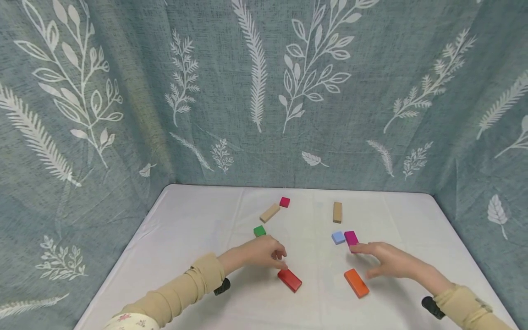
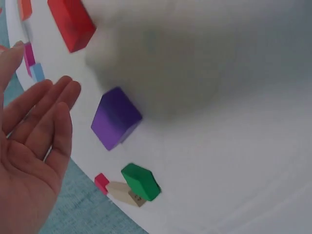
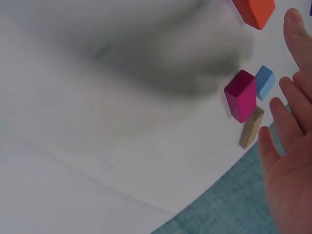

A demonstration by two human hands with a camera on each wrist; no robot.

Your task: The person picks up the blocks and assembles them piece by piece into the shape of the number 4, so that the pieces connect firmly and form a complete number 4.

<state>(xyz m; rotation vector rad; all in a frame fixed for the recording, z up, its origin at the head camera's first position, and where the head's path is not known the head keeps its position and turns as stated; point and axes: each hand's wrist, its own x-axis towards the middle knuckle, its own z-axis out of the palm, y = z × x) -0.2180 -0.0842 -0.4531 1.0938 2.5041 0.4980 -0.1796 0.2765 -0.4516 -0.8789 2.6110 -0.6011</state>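
My left hand (image 1: 260,252) hovers over the white table, fingers loosely bent with nothing in them. Its fingertips are close to a red block (image 1: 290,280). In the left wrist view a purple block (image 2: 114,119) stands beside this hand; in the head view the hand hides it. A green block (image 1: 259,231) lies just behind the hand. On the right, my right hand (image 1: 387,260) has its fingers spread and relaxed, holding nothing. Its fingertips overlap the near end of a magenta block (image 1: 351,238) in the head view, and its thumb is beside an orange block (image 1: 356,283).
Touching the magenta block's left side is a light blue block (image 1: 338,237). Farther back lie one wooden block (image 1: 337,212) and another wooden block (image 1: 270,213) near a small crimson block (image 1: 284,202). A leaf-patterned curtain (image 1: 264,101) borders the table's back and sides.
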